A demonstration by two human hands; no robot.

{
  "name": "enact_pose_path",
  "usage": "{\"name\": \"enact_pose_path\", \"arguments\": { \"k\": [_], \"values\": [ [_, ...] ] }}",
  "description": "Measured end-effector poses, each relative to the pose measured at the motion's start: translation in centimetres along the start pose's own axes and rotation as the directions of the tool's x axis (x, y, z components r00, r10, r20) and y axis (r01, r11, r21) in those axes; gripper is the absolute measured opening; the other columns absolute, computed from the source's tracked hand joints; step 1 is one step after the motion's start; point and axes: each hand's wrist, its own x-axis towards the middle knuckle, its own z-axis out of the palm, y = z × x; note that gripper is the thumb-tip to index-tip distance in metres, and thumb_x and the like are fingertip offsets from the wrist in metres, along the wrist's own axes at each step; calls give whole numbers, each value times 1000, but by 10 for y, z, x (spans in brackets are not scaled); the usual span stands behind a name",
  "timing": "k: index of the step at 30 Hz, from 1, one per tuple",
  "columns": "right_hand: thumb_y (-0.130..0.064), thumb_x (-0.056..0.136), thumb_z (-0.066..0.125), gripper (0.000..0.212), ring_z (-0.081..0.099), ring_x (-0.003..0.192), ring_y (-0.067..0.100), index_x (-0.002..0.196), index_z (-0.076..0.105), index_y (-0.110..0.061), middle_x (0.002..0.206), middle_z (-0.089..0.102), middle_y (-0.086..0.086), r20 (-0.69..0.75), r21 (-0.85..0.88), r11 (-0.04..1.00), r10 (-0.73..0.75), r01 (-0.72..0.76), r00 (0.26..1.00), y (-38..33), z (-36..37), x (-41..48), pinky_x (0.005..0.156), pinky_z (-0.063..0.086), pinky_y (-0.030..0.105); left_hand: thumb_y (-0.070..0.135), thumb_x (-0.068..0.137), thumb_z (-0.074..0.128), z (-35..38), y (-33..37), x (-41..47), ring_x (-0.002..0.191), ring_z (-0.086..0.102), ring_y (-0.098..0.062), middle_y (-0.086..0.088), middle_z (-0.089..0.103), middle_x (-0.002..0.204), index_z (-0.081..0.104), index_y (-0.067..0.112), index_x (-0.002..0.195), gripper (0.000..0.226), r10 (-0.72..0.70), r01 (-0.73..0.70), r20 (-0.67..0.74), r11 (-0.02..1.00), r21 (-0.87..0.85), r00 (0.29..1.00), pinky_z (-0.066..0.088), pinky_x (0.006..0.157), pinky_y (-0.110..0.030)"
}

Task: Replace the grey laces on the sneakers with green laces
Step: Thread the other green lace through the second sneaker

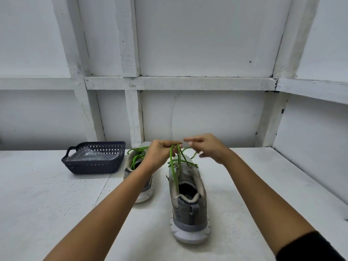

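Left hand (160, 153) pinches the thin green cord lace (174, 166) above the grey mesh sneaker (188, 200). Right hand (209, 147) is blurred, grip unclear. If the pinch slips, the knot likely slackens.

White table (56, 204) – painted, scuffed, with a seam line across its left part. On it: dark perforated basket (94, 166) far left, grey sneaker (146, 193) just beside it, second grey sneaker (188, 210) further right, heel toward the camera – both upright, apart.
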Motion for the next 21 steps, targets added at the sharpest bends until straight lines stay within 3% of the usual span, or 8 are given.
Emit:
{"name": "enact_pose_path", "arguments": {
  "k": [3,5,8,9,12,14,18,21],
  "values": [
    [-22,88,66,32,42,51,0,119,64,-27,55,49,-15,165,-265,964,18,27,986,16,24,1,48,32,10,14,83,70,-1,0,-2,58,57,0,0,70,71,73,11,103,20,13,-13,0,999,44,1000,49,65,-18],
    [-27,86,68,9,45,57,3,90,70,-34,57,50,-14,131,-279,959,-4,41,991,18,37,4,49,32,10,15,84,70,-1,-2,-3,61,60,2,-1,71,74,73,11,101,19,31,-32,7,996,78,999,49,66,-17],
    [-21,89,64,48,48,51,-5,44,59,-36,46,50,-19,32,-191,981,-19,25,999,25,44,10,49,31,8,18,83,70,2,-3,-7,74,67,0,-3,74,85,74,14,99,17,76,-76,2,993,87,997,53,73,-21],
    [-19,90,63,49,45,47,-3,42,61,-30,42,48,-17,16,-165,986,-12,15,1000,27,45,12,49,31,8,19,84,69,4,-4,-10,78,67,-3,-4,73,90,73,15,102,19,73,-71,-19,993,89,997,54,76,-26],
    [-18,89,62,23,46,61,14,72,72,-8,61,55,4,-20,-51,999,11,-12,1000,32,45,17,60,37,26,43,87,62,21,-20,-24,105,58,-10,0,61,115,48,17,136,57,-34,48,-70,974,223,997,48,94,-35],
    [-18,88,64,17,52,65,16,81,73,-7,70,63,13,-49,-4,999,42,-42,998,32,44,21,65,42,30,72,72,58,37,-30,-36,117,52,-16,-1,52,129,35,17,140,90,-226,229,-44,936,267,973,44,99,-36],
    [-14,90,62,19,55,52,8,90,70,3,64,61,6,-50,83,996,43,-38,998,23,45,30,61,47,18,54,82,62,49,-34,-36,110,54,-11,4,56,113,48,18,106,45,-405,396,-13,887,235,914,40,82,-24],
    [-10,92,59,23,55,43,-1,95,66,11,65,60,7,-89,140,990,-16,28,996,12,40,33,50,45,11,59,80,61,49,-37,-34,113,54,-16,-1,58,125,55,12,118,61,-430,413,24,881,232,903,42,86,-27]
  ]
}}
